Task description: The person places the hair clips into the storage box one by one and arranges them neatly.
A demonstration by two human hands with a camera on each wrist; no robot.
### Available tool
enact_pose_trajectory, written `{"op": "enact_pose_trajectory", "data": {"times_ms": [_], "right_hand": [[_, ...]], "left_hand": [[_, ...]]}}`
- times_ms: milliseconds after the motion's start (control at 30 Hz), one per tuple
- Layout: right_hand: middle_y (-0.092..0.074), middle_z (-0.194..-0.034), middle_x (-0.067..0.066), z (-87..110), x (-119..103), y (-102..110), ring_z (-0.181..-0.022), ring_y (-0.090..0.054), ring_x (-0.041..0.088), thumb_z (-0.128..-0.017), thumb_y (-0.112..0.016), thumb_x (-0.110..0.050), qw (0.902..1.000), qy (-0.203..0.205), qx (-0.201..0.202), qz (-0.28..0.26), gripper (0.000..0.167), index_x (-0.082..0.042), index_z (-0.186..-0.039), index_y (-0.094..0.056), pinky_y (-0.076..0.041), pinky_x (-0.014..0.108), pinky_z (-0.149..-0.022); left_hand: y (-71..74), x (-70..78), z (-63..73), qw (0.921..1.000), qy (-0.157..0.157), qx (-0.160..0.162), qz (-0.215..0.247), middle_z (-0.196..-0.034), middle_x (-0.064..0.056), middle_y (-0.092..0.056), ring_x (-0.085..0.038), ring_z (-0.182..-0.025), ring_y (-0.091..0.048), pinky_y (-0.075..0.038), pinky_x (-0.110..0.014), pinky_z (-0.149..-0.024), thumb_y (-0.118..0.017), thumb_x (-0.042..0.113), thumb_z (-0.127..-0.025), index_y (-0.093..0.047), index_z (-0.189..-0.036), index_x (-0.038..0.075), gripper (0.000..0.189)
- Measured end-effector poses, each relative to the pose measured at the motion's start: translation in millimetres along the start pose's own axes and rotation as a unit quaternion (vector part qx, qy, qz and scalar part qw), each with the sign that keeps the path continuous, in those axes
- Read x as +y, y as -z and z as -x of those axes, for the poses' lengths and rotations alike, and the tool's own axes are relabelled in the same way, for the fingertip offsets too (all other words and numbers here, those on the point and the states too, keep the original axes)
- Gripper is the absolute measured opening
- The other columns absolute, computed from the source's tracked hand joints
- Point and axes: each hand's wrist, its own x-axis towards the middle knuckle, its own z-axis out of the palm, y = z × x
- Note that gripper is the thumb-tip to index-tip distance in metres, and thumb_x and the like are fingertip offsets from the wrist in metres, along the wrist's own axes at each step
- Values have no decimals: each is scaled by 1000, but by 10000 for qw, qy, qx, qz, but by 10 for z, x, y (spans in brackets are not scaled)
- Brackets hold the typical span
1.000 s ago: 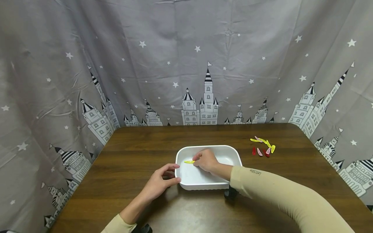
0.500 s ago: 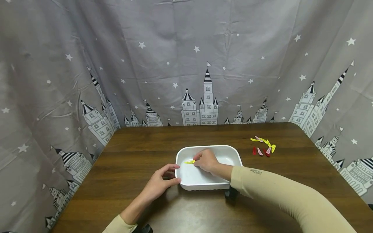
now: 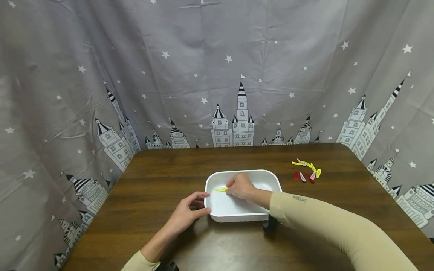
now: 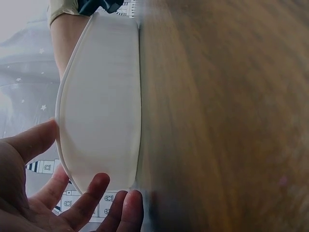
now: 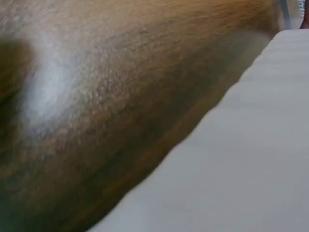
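A white rectangular tray [image 3: 237, 218] stands on the table in the head view. Inside it, toward the left, lies a yellow snap hair clip [image 3: 220, 189], its right end covered by the fingertips of my right hand [image 3: 241, 187]. Those fingers are curled down and pinch the clip. My left hand [image 3: 186, 213] touches the tray's left end with loosely spread fingers. In the left wrist view its thumb [image 4: 36, 140] rests at the tray's rim. The right wrist view takes in the tray's outer side wall [image 5: 231, 169], with the right hand's fingers out of sight.
Several hair clips lie at the table's back right: yellow clips [image 3: 318, 173], pink clips [image 3: 303, 177] and red clips [image 3: 296, 176]. A grey curtain [image 3: 176, 82] printed with castles and stars hangs behind the brown wooden table [image 3: 162, 169]. The right forearm crosses the tray's front right corner.
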Motion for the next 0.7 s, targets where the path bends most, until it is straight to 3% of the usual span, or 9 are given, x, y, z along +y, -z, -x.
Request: {"op": "enact_pose_trajectory", "data": {"times_ms": [300, 433, 567, 700], "right_hand": [[-74, -96, 6, 49, -78, 288, -73, -57, 14, -78, -82, -9, 9995, -34, -309, -88, 20, -3, -96, -77, -45, 25, -59], [-61, -75, 1, 116, -123, 440, -49, -36, 10, -82, -80, -10, 9975, -254, -484, -444, 24, -3, -105, -76, -32, 24, -44], [-40, -58, -4, 195, -142, 571, -40, -22, 8, -84, -78, -10, 9958, -312, -547, -669, 28, -2, -111, -74, -22, 23, -41], [-51, -62, -2, 267, -140, 681, -41, -21, 9, -85, -78, -11, 9952, -305, -575, -731, 30, -2, -113, -74, -22, 23, -42]], "left_hand": [[-12, 3, 1, 10000, -4, 17, 18, -124, -11, -65, -24, -108, -63, -49, -36, -86, -79, 23, -87, -66, -127, 17, 42], [-16, -3, 1, 10000, 8, 31, 19, -123, -11, -65, -24, -107, -63, -50, -36, -85, -79, 22, -87, -66, -127, 17, 42], [-17, -10, -2, 10000, 3, 41, 27, -121, -12, -66, -24, -105, -63, -50, -35, -85, -80, 21, -86, -66, -126, 15, 43], [-21, -10, -6, 10000, -15, 33, 38, -120, -12, -67, -24, -104, -63, -50, -35, -84, -80, 20, -86, -66, -126, 14, 43]]}}
